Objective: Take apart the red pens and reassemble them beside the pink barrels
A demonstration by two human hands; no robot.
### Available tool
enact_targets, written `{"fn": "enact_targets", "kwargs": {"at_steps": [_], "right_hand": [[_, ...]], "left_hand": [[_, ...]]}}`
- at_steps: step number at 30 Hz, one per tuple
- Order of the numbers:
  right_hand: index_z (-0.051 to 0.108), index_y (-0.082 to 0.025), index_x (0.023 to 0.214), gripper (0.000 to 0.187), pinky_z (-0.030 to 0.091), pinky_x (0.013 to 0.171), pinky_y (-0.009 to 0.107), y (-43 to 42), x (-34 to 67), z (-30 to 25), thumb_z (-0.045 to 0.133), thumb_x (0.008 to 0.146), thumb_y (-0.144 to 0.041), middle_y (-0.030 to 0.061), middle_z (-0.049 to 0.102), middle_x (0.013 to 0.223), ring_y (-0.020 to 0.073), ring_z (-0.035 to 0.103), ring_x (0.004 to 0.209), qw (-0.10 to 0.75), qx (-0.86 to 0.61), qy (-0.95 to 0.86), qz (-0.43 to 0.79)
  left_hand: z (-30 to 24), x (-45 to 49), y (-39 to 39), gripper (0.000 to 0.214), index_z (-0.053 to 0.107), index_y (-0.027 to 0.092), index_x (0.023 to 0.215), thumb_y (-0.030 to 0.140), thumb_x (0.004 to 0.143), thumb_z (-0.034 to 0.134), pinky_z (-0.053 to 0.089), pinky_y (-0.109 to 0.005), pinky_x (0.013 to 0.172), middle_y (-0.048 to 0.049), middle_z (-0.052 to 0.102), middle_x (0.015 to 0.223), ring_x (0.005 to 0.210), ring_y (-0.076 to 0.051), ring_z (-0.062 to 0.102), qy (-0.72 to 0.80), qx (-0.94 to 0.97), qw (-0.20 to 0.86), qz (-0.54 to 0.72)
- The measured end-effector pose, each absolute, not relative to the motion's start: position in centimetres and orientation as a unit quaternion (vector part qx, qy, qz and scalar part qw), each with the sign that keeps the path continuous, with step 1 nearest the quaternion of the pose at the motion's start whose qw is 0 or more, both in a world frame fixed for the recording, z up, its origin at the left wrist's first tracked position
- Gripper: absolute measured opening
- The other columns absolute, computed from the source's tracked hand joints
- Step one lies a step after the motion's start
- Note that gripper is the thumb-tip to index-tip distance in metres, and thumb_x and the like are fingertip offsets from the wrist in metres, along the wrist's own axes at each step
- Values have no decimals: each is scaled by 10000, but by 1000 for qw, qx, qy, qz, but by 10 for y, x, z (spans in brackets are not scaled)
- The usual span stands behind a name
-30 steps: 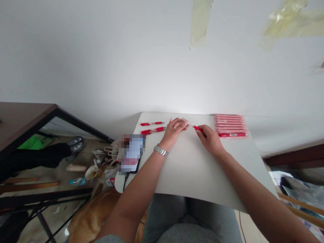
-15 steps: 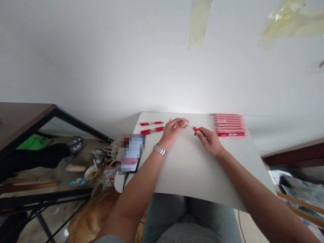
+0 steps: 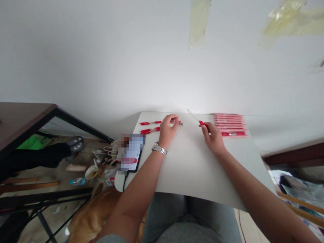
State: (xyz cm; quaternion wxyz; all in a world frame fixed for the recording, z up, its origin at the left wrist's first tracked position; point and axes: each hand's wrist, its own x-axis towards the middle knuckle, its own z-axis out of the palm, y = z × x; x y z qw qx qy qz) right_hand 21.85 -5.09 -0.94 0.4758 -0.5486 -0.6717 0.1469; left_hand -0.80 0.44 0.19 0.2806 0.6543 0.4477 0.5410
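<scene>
My right hand point(image 3: 213, 136) is closed round the red end of a disassembled pen point(image 3: 203, 124), and a thin clear tube sticks out of it up and to the left. Thumb and fingers of my left hand point(image 3: 169, 130) are curled into a pinch at a small red pen part point(image 3: 180, 122) with a grey tip; the fingers partly hide it. To the left of that hand lie several red pens point(image 3: 149, 130) on the white table point(image 3: 187, 168). At the right stands a row of pink-wrapped pens point(image 3: 229, 120), with a red pen point(image 3: 234, 134) in clear wrapping at its near edge.
A phone point(image 3: 131, 155) with a cable lies at the table's left edge. The white wall point(image 3: 162, 60) rises behind the table. A dog point(image 3: 96, 216) lies on the floor at lower left, near a cup point(image 3: 91, 172) and clutter. A dark desk point(image 3: 27, 111) stands at left.
My hands have moved apart. The right hand drew back to the right with the pen piece, showing more of its clear tube; the left shifted slightly left, to the small red part.
</scene>
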Motion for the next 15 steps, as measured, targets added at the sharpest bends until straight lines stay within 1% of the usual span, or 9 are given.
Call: {"fn": "enact_targets", "kwargs": {"at_steps": [3, 6, 10, 15], "right_hand": [[687, -202, 1067, 377, 440, 694, 344, -51, 219, -10, 459, 1071, -503, 62, 675, 867, 207, 609, 761, 477, -550, -671, 142], [686, -203, 1064, 377, 436, 685, 344, -51, 219, -9, 464, 1068, -508, 55, 662, 846, 204, 601, 748, 476, -555, -668, 141], [683, -207, 1060, 383, 436, 680, 348, -52, 218, -8, 463, 1066, -520, 58, 663, 845, 206, 596, 737, 474, -557, -667, 141], [676, -213, 1055, 405, 441, 680, 353, -51, 218, -9, 448, 1065, -547, 69, 677, 863, 212, 600, 745, 473, -554, -672, 134]], "left_hand": [[1, -12, 4, 158, 722, 237, 1108, 270, 968, 656, 551, -387, 964, -77, 697, 1114, 1035, -213, 650, 482, 720, 166, 472], [-1, -13, 4, 169, 738, 249, 1105, 246, 950, 672, 499, -425, 1042, -85, 653, 1130, 1097, -249, 603, 506, 757, 104, 401], [-2, -13, 4, 186, 751, 258, 1106, 232, 942, 668, 479, -424, 1020, -95, 614, 1158, 1086, -271, 567, 513, 784, 76, 341], [1, -12, 3, 178, 759, 261, 1079, 216, 949, 647, 468, -423, 988, -98, 608, 1144, 1063, -276, 551, 520, 787, 74, 323]]}}
